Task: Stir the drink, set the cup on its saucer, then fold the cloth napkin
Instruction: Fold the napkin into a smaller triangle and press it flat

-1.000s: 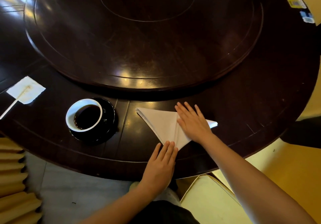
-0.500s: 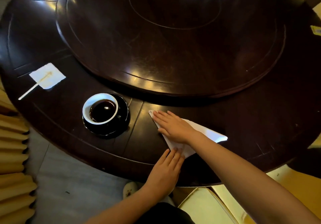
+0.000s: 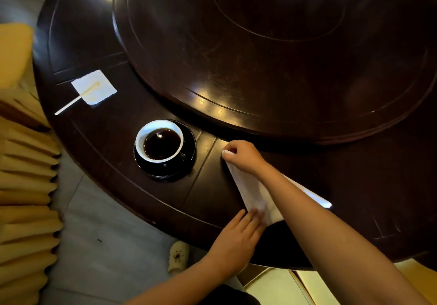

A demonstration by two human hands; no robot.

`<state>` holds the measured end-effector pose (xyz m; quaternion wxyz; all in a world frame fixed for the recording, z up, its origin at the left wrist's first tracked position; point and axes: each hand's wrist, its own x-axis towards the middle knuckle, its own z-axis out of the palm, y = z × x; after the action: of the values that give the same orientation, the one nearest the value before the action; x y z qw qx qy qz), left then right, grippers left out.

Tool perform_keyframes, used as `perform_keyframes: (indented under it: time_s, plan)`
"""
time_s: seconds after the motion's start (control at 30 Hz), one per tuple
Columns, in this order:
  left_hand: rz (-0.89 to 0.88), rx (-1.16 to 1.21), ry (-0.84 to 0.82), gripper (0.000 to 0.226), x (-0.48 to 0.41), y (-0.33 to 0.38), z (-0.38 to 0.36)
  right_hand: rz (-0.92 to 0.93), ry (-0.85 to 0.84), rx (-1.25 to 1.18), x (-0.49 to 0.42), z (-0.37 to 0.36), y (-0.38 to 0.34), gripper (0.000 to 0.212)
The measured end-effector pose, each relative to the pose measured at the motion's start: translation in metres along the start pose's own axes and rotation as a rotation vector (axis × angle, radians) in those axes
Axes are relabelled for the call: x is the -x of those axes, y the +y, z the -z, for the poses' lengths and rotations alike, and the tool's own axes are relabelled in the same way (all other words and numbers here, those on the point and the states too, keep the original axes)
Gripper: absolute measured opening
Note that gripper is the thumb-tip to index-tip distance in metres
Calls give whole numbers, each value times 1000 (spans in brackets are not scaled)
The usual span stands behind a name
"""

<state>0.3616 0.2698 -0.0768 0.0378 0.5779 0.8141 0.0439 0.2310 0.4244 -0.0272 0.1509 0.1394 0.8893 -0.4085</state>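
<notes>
A white cup (image 3: 159, 143) of dark drink stands on its black saucer (image 3: 186, 162) on the dark round table (image 3: 118, 153). Right of it lies the white cloth napkin (image 3: 250, 193), folded into a triangle. My right hand (image 3: 243, 155) reaches across and pinches the napkin's far left corner between the fingertips. My left hand (image 3: 238, 241) lies flat near the table edge, its fingertips pressing on the napkin's near point. My right forearm covers the middle of the cloth.
A wooden stirrer (image 3: 78, 99) rests on a small white paper square (image 3: 94, 87) at the left. A large raised turntable (image 3: 272, 51) fills the table's middle. Pleated yellow chair covers (image 3: 26, 186) stand at the left, and a slipper (image 3: 178, 257) shows below the table edge.
My right hand slid left along the napkin from its middle to the far left corner and closed its fingers on it. My left hand stays on the near point. The view shifted left.
</notes>
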Motion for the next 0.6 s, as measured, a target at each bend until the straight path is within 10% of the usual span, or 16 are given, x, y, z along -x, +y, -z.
perform_keyframes:
  time_s: [0.2,0.6]
  plan:
    - [15,41,3,55,2,-1,-2,1,-495,-39,-4,47,-8,29]
    - [2,6,-4,46,9,4,0,-16,-203,62,-13,39,5,18]
